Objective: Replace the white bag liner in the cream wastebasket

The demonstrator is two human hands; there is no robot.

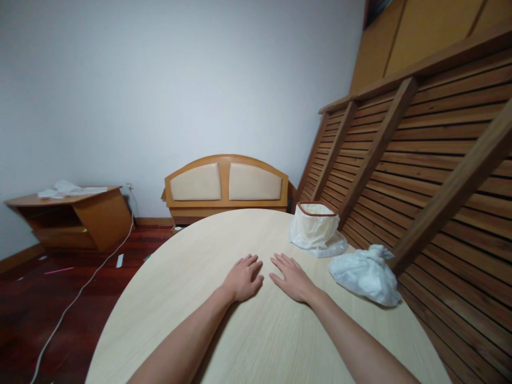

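My left hand (pixel 244 278) lies palm down on the round pale wooden table (pixel 192 266), its fingers loosely apart and nothing in them. Beside it, a short gap to the right, my right hand (pixel 293 277) also rests flat with fingers spread, holding nothing. Beyond the right hand, near the table's far right edge, stands a small bin (pixel 317 225) with a brown rim and a white plastic bag lining it. Closer to me on the right is a knotted white plastic bag (pixel 366 274), filled with something I cannot make out.
Slatted wooden boards (pixel 432 149) lean along the right side. A headboard (pixel 226 184) stands against the far wall. At left, a low wooden cabinet (pixel 96 218) carries white sheets. A white cable (pixel 86 285) crosses the dark red floor (pixel 120 288).
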